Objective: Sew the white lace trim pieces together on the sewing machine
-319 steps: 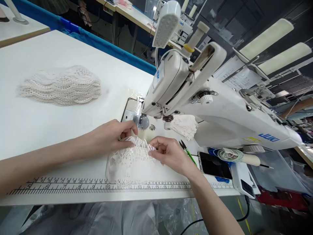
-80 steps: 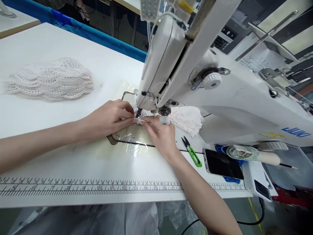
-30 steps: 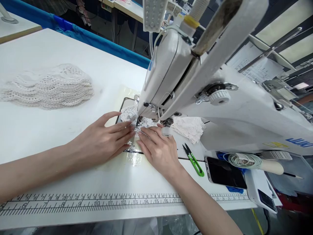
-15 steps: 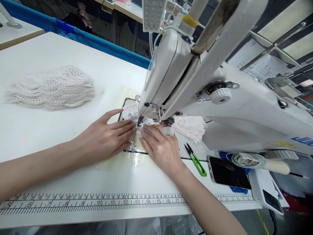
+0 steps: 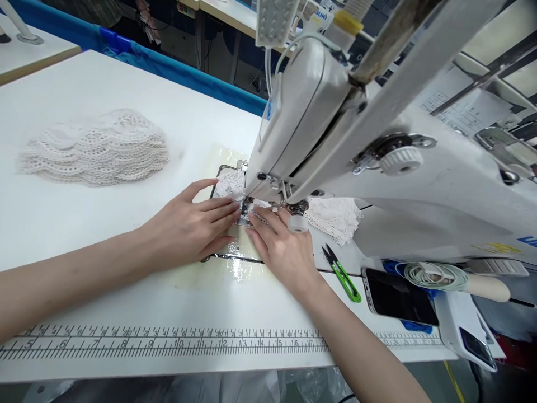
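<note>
Two-handedly pressing on a white lace piece (image 5: 230, 184) at the sewing machine (image 5: 300, 115), splaying the left hand (image 5: 188, 228) kinda wide, bunching right hand (image 5: 286, 246) fingers narrower, with lace under and just past the fingertips

Along the far side of my brightly lit white counter (image 5: 180, 302) runs a strip of blue cloth (image 5: 188, 73). A ruler scale (image 5: 201, 342) is printed near the edge closest to me. To my left I see a second white table (image 5: 10, 53) with a wooden edge; beyond, a pale-topped table (image 5: 239, 15) stands over dim grey floor (image 5: 178, 49). At lower right, a yellow stripe (image 5: 454, 382) marks the floor.
</note>
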Motion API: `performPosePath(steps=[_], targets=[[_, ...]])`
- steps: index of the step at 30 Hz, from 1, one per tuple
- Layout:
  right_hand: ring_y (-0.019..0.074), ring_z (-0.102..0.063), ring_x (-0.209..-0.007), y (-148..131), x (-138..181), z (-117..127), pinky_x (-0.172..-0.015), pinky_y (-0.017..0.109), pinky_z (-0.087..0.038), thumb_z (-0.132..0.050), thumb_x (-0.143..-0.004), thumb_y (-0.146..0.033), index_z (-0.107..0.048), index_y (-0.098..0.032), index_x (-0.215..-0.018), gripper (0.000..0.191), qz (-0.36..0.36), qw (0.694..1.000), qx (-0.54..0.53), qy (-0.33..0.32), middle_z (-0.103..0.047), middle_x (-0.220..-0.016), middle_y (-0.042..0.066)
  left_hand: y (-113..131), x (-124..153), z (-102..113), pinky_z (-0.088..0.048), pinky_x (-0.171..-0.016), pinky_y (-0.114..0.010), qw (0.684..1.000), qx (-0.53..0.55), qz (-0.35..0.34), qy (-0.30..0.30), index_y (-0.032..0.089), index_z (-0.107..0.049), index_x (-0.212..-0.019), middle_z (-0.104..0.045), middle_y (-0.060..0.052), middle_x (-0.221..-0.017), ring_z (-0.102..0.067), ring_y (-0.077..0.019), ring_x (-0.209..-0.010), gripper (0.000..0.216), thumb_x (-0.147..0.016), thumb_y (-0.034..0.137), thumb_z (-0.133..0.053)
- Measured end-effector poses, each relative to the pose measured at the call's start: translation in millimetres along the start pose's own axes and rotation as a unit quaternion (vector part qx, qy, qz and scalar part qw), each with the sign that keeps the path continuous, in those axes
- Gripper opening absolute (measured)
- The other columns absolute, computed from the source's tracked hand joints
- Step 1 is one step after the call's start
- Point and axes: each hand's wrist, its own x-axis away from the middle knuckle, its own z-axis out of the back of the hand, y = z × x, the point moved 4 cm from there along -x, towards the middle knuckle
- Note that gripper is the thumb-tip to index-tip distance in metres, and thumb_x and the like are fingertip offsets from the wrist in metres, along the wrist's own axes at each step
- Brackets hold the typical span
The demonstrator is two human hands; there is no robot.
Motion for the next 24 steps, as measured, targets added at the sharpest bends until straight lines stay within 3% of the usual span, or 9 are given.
performPosePath(steps=[10,14,15,17,20,22,24], targets=[[0.0261,-0.070,-0.109,-2.8,-0.8,-0.2,-0.106,0.044,-0.052,-0.056,-0.108,-0.032,-0.077,-0.018,-0.120,0.028,0.008,1.000,0.018,0.000,-0.079,-0.121,0.007,-2.4,-2.0,4.5,-0.034,-0.124,-0.046,0.997,-0.069,-0.029,0.029,0.019,-0.070,-0.127,-0.076,-0.007,-0.131,-0.068,-0.0246,-0.129,0.035,-0.110,0.034,-0.043],[0.0243,-0.069,-0.112,-2.1,-1.8,3.8,-0.108,0.044,-0.050,-0.055,-0.108,-0.028,-0.076,-0.020,-0.121,0.026,0.005,1.000,0.014,-0.014,-0.077,-0.127,0.007,-11.2,-2.3,7.3,-0.036,-0.122,-0.052,0.998,-0.063,-0.001,0.026,0.020,-0.068,-0.130,-0.071,-0.011,-0.138,-0.064,-0.0299,-0.132,0.041,-0.110,0.042,-0.040],[0.0237,-0.070,-0.111,-2.1,-1.6,5.9,-0.108,0.044,-0.050,-0.055,-0.107,-0.024,-0.075,-0.020,-0.121,0.025,0.008,1.000,0.013,-0.011,-0.077,-0.127,0.007,-11.4,-1.1,8.4,-0.038,-0.120,-0.054,0.997,-0.074,0.002,0.021,0.021,-0.068,-0.129,-0.073,-0.011,-0.133,-0.068,-0.0308,-0.127,0.042,-0.109,0.045,-0.040],[0.0224,-0.071,-0.106,-3.3,-0.6,11.5,-0.107,0.043,-0.050,-0.053,-0.104,-0.013,-0.076,-0.019,-0.120,0.028,0.016,1.000,0.012,0.008,-0.078,-0.126,0.006,-9.1,2.3,13.1,-0.048,-0.105,-0.052,0.993,-0.111,0.003,0.030,0.025,-0.072,-0.119,-0.080,-0.007,-0.104,-0.076,-0.0278,-0.098,0.040,-0.108,0.049,-0.043],[0.0201,-0.073,-0.098,-7.6,1.2,18.3,-0.105,0.039,-0.051,-0.048,-0.098,-0.001,-0.077,-0.021,-0.115,0.039,0.020,0.999,0.000,0.035,-0.080,-0.118,0.002,-1.3,5.3,22.6,-0.050,-0.078,-0.043,0.982,-0.168,-0.023,0.083,0.026,-0.073,-0.097,-0.068,0.002,-0.063,-0.064,-0.0192,-0.058,0.029,-0.106,0.040,-0.049],[0.0184,-0.073,-0.098,-12.1,1.7,18.5,-0.100,0.035,-0.053,-0.045,-0.098,0.001,-0.076,-0.022,-0.118,0.044,0.023,0.999,-0.030,0.027,-0.080,-0.118,0.001,2.7,3.7,25.2,-0.050,-0.078,-0.041,0.979,-0.166,-0.050,0.103,0.025,-0.072,-0.094,-0.073,0.002,-0.071,-0.066,-0.0187,-0.064,0.025,-0.106,0.031,-0.050],[0.0179,-0.072,-0.101,-16.8,1.7,16.2,-0.095,0.034,-0.055,-0.042,-0.099,0.002,-0.074,-0.020,-0.122,0.045,0.033,0.997,-0.068,0.007,-0.079,-0.123,0.003,4.0,0.0,23.8,-0.051,-0.090,-0.041,0.984,-0.131,-0.071,0.097,0.023,-0.071,-0.103,-0.080,-0.001,-0.098,-0.074,-0.0201,-0.088,0.023,-0.106,0.024,-0.049]])
